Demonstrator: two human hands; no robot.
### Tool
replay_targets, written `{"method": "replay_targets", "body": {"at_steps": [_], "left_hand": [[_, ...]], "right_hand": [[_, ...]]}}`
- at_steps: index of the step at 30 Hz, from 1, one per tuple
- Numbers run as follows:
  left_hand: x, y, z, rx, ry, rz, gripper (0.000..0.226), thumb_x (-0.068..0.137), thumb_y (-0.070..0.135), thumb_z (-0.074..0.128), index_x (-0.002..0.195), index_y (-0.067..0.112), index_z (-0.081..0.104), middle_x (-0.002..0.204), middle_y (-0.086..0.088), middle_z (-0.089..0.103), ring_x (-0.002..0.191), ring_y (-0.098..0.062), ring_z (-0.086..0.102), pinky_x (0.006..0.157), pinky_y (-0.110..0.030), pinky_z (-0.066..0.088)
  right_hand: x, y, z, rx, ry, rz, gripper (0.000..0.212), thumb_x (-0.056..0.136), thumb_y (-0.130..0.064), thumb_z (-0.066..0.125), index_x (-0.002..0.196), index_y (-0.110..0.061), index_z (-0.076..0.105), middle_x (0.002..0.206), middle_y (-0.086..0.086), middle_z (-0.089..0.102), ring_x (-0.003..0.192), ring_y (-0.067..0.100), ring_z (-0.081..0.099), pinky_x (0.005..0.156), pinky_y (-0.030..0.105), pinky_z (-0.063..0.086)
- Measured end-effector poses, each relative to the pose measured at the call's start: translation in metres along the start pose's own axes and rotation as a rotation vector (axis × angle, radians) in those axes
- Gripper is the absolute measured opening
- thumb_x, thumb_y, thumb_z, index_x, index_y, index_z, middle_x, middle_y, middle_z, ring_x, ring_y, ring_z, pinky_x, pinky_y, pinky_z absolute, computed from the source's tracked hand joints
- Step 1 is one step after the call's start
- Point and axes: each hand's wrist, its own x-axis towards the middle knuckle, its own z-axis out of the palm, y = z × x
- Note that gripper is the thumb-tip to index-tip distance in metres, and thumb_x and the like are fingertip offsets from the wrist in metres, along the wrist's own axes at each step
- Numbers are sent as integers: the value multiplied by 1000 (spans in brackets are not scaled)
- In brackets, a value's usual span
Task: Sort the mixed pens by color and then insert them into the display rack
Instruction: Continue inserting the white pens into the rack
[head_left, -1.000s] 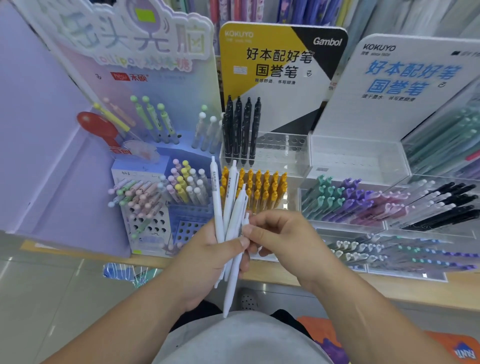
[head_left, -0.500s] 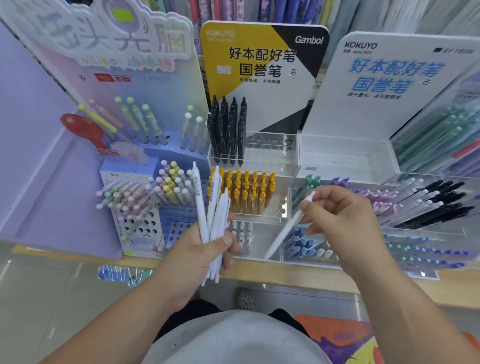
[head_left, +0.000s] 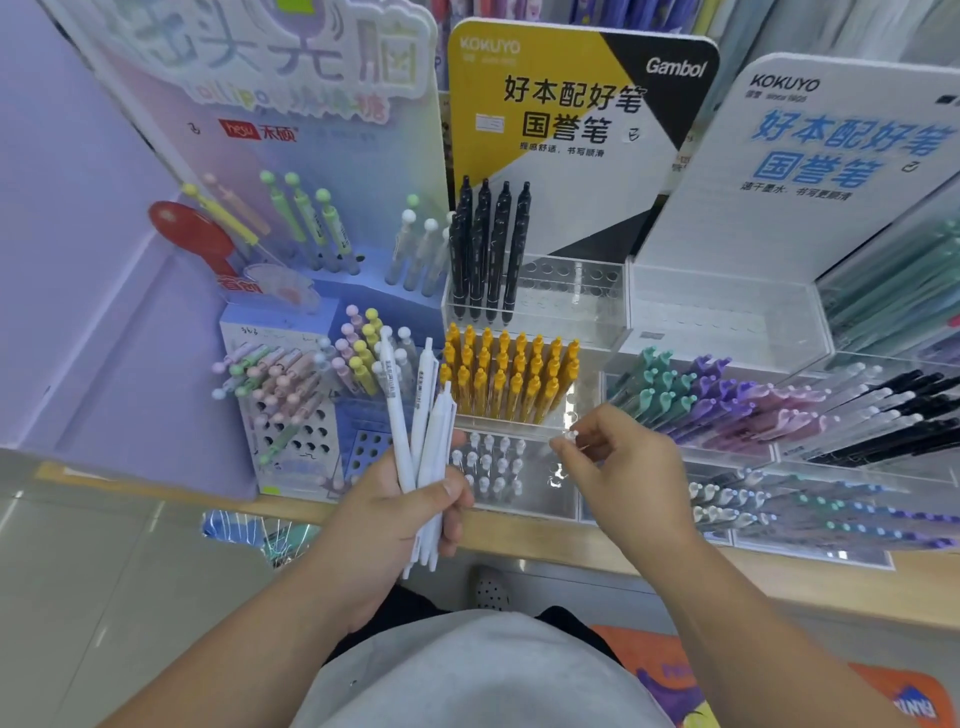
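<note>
My left hand (head_left: 395, 514) grips a bunch of several white pens (head_left: 423, 410), held upright in front of the clear acrylic rack (head_left: 587, 317). The rack has black pens (head_left: 488, 249) in its back tier, yellow pens (head_left: 509, 374) in the middle tier and white pens (head_left: 488, 467) standing in the front tier. My right hand (head_left: 628, 473) is over the right part of that front tier. Its thumb and fingertips pinch the top of a single white pen (head_left: 571, 434), whose body points down into the tier and is mostly hidden.
A pastel pen stand (head_left: 291, 395) is left of the rack. To the right lie slanted trays of teal, purple, pink and black pens (head_left: 753, 405). Printed display boards (head_left: 566, 114) rise behind. The wooden counter edge (head_left: 530, 538) runs below the racks.
My right hand pulled one white pen out of the bunch, carried it right, then brought it down into the rack's front tier. The left hand kept its grip on the bunch.
</note>
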Motion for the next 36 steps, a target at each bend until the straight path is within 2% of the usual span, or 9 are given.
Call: {"method": "replay_targets", "body": {"at_steps": [5,10,14,20,25,27,30,32,36], "left_hand": [[0,-1,-9,-2,6,-8,27,80,17,63,107,10,61,81,-14,63,61,-22,55,55,-34,50],[2,-3,-15,9,-2,-18,15,94,3,61,108,11,61,82,-14,64,62,-23,54,55,-34,50],[3,-1,-17,26,-17,-22,27,81,18,63,108,11,61,83,-13,64,61,-21,55,56,-34,50],[0,1,-20,28,-25,-20,31,80,19,62,109,9,62,81,-14,64,61,-22,54,56,-34,50],[-2,3,-20,11,-53,-50,45,79,18,63,124,23,60,83,-13,63,61,-22,54,57,-36,49],[-3,4,-19,12,-72,-53,44,80,18,64,124,21,60,84,-14,63,61,-22,54,56,-36,48],[-5,9,-17,13,-123,-61,43,82,17,64,125,18,61,84,-14,65,60,-24,54,53,-35,46],[-6,13,-13,33,-166,-71,41,83,16,63,124,17,63,85,-15,66,61,-24,54,53,-34,46],[-6,18,-2,105,-252,-99,25,85,17,63,107,6,65,83,-14,68,60,-24,55,53,-32,45]], "right_hand": [[-2,-1,13,-120,-20,-39,17,84,-32,78,82,-23,64,70,-14,64,64,10,63,58,34,55],[0,0,27,-291,-83,-93,22,86,-39,73,82,-21,61,71,-6,67,62,18,62,54,32,52],[3,2,34,-420,-109,-106,25,88,-42,68,83,-20,57,72,-2,66,62,23,61,54,33,52],[9,3,40,-553,-143,-167,27,89,-40,68,83,-18,54,67,2,63,59,27,58,51,27,33],[10,1,40,-537,-171,-134,28,90,-42,66,85,-19,51,74,2,64,61,24,54,54,29,42],[8,-3,32,-462,-172,-104,23,89,-39,66,91,-17,60,78,1,67,69,25,63,58,33,52],[2,-17,13,-276,-123,-36,10,86,-27,67,94,-20,67,74,-8,67,67,16,64,60,31,54],[-3,-32,0,8,-139,49,5,87,-23,70,92,-23,70,70,-10,66,65,10,62,61,28,53],[-6,-66,-26,652,-265,200,8,89,-19,72,97,-22,74,81,4,73,72,18,68,57,22,50]]}}
